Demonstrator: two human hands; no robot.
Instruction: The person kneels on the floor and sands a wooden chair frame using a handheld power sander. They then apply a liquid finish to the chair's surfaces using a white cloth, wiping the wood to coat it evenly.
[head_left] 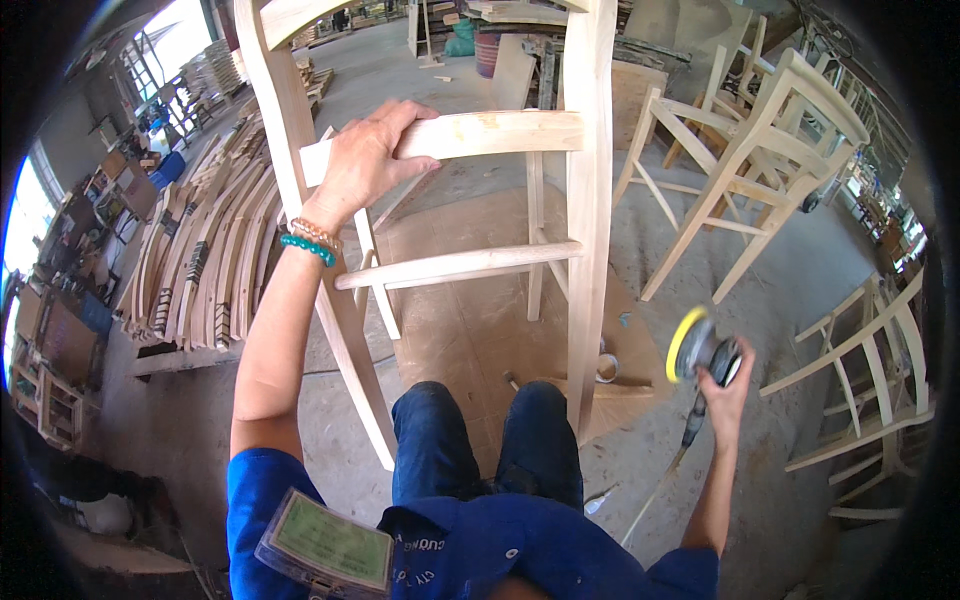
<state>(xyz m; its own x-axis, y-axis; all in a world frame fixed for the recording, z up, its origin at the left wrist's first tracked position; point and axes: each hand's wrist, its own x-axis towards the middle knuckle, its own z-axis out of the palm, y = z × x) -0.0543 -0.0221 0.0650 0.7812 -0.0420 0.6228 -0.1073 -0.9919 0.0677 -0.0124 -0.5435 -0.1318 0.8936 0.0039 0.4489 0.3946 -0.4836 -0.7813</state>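
sanding seems in hand: the left hand (365, 160) clasps a rail (500, 133) of the chair (592, 200) standing in front, the right hand (725, 395) grasps a sander (704, 352) apart from it, fingers hard to make out, and next likely calls for bringing the yellow pad (684, 345) to the chair.

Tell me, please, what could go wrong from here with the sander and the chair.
The left hand grips the chair's rail ungloved, so the sander's yellow pad could graze its fingers if brought there. The hose hangs from the sander in the right hand and might snag or tug it off line. Only the left hand visibly steadies the chair, so it may shift under pressure.
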